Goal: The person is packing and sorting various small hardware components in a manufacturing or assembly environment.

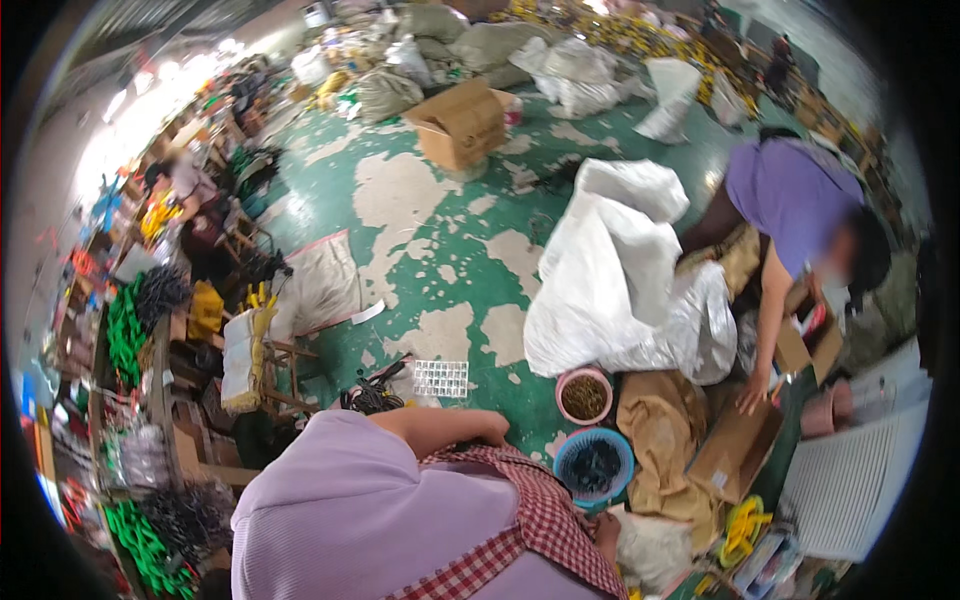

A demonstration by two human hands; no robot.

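My left hand [492,428] rests at the waist by the red-and-white checked apron [490,535]; its fingers are hidden. Low beside the apron's right edge, my right hand [606,530] shows only in part. It is nearest to a blue plastic basket [624,481] of dark small parts and a cream sack [655,548], and what it holds, if anything, cannot be made out. Just beyond the basket stands a pink basin [567,407] with small brownish pieces. A brown sack [650,420] lies crumpled to the right.
At right a co-worker in purple [790,200] bends with one hand on a cardboard box [737,450]. Large white sacks [600,270] stand ahead. Another carton [465,130] sits farther off. Benches with green bundles [128,330] line the left, near a stool [285,365].
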